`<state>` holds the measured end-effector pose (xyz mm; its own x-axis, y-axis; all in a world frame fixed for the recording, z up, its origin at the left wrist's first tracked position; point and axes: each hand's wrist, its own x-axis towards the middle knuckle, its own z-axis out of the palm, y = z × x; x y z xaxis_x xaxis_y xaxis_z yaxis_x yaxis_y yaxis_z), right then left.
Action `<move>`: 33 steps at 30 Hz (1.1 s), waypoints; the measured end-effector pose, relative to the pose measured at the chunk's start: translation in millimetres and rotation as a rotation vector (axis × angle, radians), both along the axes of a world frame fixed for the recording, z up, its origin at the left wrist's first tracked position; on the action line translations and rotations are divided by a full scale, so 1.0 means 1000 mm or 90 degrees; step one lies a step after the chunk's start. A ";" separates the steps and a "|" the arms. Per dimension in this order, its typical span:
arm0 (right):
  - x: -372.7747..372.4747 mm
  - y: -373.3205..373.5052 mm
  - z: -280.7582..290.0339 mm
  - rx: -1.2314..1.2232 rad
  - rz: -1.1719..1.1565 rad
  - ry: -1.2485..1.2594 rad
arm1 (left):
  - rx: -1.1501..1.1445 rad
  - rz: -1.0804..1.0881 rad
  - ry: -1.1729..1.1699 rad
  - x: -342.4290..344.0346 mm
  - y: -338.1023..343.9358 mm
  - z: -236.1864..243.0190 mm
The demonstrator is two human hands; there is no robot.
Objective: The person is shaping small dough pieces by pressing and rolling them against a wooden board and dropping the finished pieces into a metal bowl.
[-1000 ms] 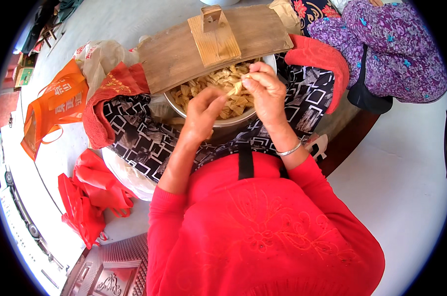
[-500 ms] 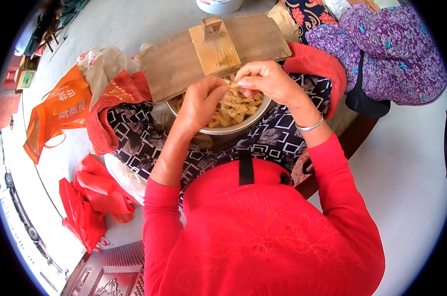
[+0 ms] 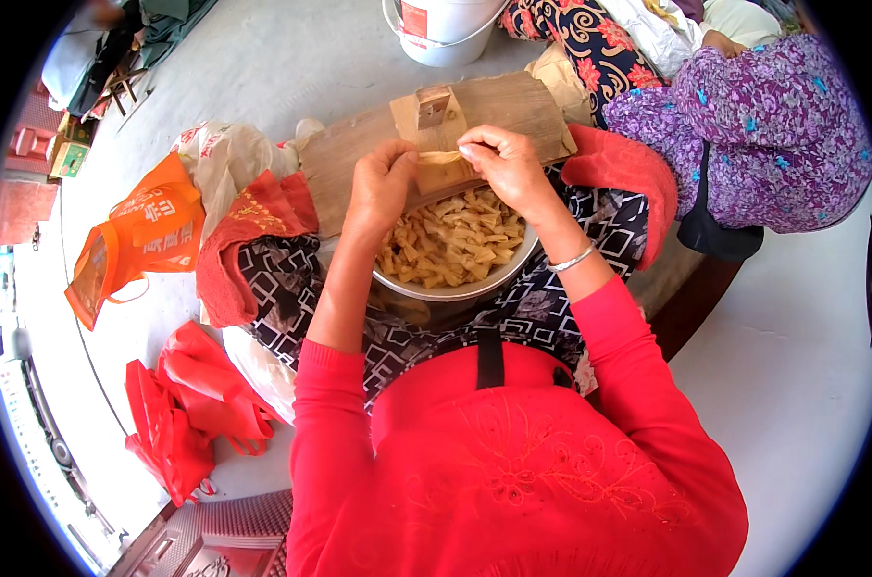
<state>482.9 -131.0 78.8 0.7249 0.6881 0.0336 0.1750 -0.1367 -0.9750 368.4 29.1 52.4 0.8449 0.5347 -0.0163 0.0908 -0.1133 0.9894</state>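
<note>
Holding a yellowish strip (image 3: 440, 158) up over a wooden board (image 3: 524, 117).
Head view: left hand (image 3: 381, 185) and right hand (image 3: 509, 165) each pinch one end, grip closed; beside the board sits a bowl (image 3: 452, 293) of similar pieces (image 3: 452, 240).

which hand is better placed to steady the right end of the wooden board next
Likely the right hand: it is nearer that end of the wooden board, while the left hand is farther across. Both appear to hold a yellowish strip.
</note>
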 end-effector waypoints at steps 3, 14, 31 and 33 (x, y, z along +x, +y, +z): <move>-0.005 0.002 0.001 -0.074 -0.018 -0.166 | 0.225 0.043 0.068 0.005 -0.001 -0.003; -0.059 -0.017 0.018 0.005 -0.033 -0.531 | -0.178 0.024 0.061 -0.038 -0.067 0.017; -0.107 -0.095 0.128 0.552 0.365 0.184 | -0.148 -0.399 -0.279 -0.063 -0.104 0.195; -0.110 -0.088 0.112 0.710 0.269 0.198 | -0.224 -0.461 -0.320 -0.057 -0.104 0.202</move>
